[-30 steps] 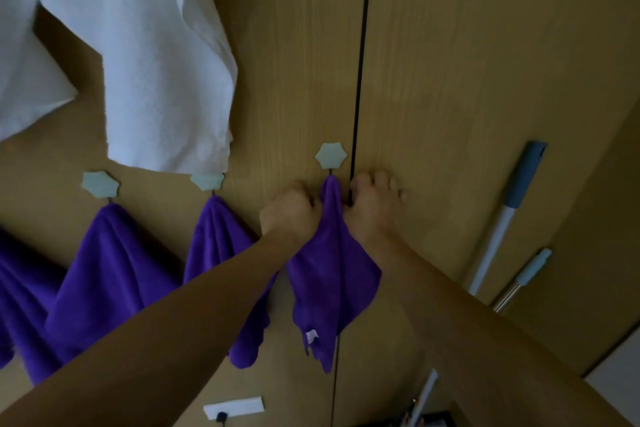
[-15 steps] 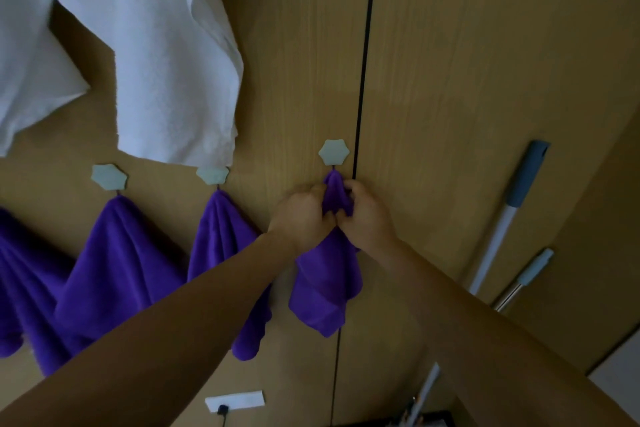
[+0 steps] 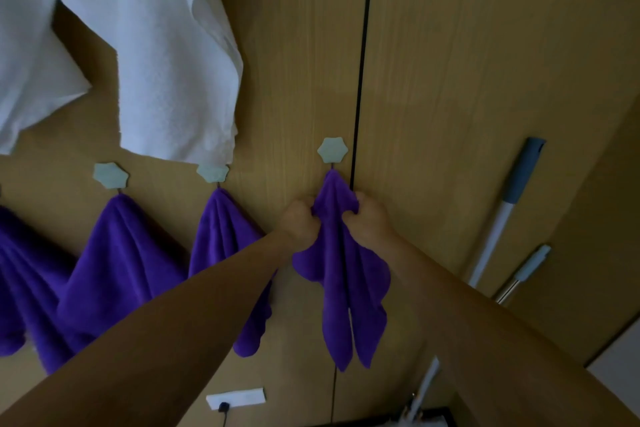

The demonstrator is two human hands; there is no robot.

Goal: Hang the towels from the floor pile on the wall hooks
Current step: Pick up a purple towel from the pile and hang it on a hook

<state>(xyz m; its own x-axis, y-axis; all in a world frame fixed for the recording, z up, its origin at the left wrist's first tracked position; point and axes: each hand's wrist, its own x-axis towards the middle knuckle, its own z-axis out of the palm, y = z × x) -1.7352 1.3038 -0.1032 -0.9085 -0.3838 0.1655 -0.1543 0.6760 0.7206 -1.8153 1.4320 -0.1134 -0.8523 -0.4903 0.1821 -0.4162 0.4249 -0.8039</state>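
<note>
Both bare forearms reach up from the bottom edge of the view and meet at one purple towel [image 3: 346, 284] on the wooden wall [image 3: 467, 80]. The left hand [image 3: 299, 222] is a closed fist, its fingers curled into the towel's left fold. The right hand [image 3: 370, 224] mirrors it, with fingers and thumb bunching the right fold. The knuckles of both hands lie close to the wood, and the hands are nearly touching, with only the gathered cloth between them.

The top of the towel rises to a point that reaches the pale star-shaped hook [image 3: 332, 149], which sits at the right edge of the left wall panel, just beside the dark seam [image 3: 362, 62]. Whether the cloth is actually caught on the hook is hard to tell. Below the hands the towel hangs free in two long points.

To the left, two more hooks [image 3: 213, 173] on the same panel each carry a hung purple towel [image 3: 221, 232], and another towel hangs at the far left edge. White cloths [image 3: 162, 62] hang higher up. Two long handles [image 3: 502, 218] lean against the right panel.
</note>
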